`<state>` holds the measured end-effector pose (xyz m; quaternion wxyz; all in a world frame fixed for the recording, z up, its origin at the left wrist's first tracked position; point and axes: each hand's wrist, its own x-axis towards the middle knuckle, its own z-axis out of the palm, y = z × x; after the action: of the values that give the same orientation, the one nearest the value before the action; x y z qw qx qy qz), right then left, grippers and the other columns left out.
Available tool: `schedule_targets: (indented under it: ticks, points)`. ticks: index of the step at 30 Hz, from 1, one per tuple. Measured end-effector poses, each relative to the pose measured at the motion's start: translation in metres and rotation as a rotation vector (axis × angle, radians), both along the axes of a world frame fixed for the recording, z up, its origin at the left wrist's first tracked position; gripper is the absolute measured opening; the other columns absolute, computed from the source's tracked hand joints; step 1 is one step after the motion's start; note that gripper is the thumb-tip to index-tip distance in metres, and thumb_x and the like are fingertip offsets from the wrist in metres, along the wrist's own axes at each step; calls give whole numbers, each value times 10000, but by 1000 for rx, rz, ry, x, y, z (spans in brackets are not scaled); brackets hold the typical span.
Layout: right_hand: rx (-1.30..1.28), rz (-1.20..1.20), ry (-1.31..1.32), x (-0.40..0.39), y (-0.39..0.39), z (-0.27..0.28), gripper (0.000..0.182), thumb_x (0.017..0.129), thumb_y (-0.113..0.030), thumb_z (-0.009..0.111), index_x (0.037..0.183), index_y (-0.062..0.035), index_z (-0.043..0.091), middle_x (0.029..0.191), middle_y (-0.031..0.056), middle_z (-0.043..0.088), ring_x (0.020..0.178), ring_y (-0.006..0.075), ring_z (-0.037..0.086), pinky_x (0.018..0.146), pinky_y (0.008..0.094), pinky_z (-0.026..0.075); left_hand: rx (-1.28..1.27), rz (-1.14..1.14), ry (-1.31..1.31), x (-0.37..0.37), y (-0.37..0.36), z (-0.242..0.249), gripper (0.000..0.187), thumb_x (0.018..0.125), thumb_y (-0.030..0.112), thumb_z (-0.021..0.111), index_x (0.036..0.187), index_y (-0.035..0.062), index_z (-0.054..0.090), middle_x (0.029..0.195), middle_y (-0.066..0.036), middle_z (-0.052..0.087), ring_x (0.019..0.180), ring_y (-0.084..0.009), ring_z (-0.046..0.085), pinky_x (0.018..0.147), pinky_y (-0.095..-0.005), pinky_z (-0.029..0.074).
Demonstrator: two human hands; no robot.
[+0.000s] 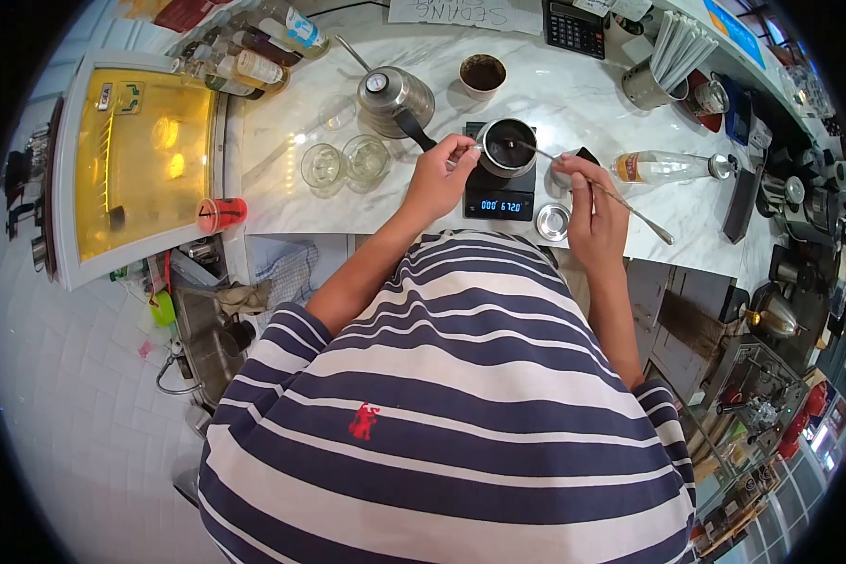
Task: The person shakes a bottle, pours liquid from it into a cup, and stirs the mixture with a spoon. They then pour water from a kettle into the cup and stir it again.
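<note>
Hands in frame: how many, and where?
2: the left hand grips the side of the metal cup, over the digital scale; the right hand holds a long-handled spoon. Neither is hidden.

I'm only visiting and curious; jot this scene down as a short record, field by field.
Left hand: fingers at the left side of the metal cup
Right hand: holding a long metal spoon, one end in the cup
Cup contents: dark; exact nature unclear
Scale: under the cup, display lit
Kettle: on the counter, black handle near the left hand
</note>
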<state>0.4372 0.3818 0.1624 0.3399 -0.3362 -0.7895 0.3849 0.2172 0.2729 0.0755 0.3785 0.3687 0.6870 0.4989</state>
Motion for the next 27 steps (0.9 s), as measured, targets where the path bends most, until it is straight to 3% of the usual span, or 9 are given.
schedule_targets:
  ticks: [8,14,18,23,27]
  points:
    - [26,14,83,5,0,-6,188,1054,-57,556,1106,27,716,1075,128,764,848,235,709,750,326,551,-3,7,19,-2,-3,-3,242,1054,187,626,1200,-3,662,1013,-51,715,919,-126,686,843,-279,524]
    - [-5,-55,-11,1,4,-2,173,1042,-36,566,1103,19,719,1083,128,763,867,240,712,765,334,556,10,14,22,-1,-3,-4,242,1051,185,629,1207,3,662,1000,-46,710,917,-118,682,835,-277,522]
    - [22,28,95,10,5,-10,167,1036,-34,573,1118,2,714,1081,122,763,866,240,709,761,329,551,-11,22,42,-1,-4,1,247,1047,189,636,1210,6,662,986,-42,708,905,-115,677,828,-275,519]
    - [-20,-16,-51,-2,1,5,172,1049,-51,563,1119,6,709,1074,147,758,900,250,721,785,335,548,3,25,16,2,-1,-3,259,1043,200,644,1216,8,666,971,-38,704,900,-114,675,821,-271,515]
    - [15,10,39,8,9,-5,182,1057,-61,552,1138,-10,706,1090,150,757,908,257,721,811,336,547,-4,35,34,3,-2,0,262,1042,198,647,1220,7,664,967,-35,701,898,-108,670,818,-269,513]
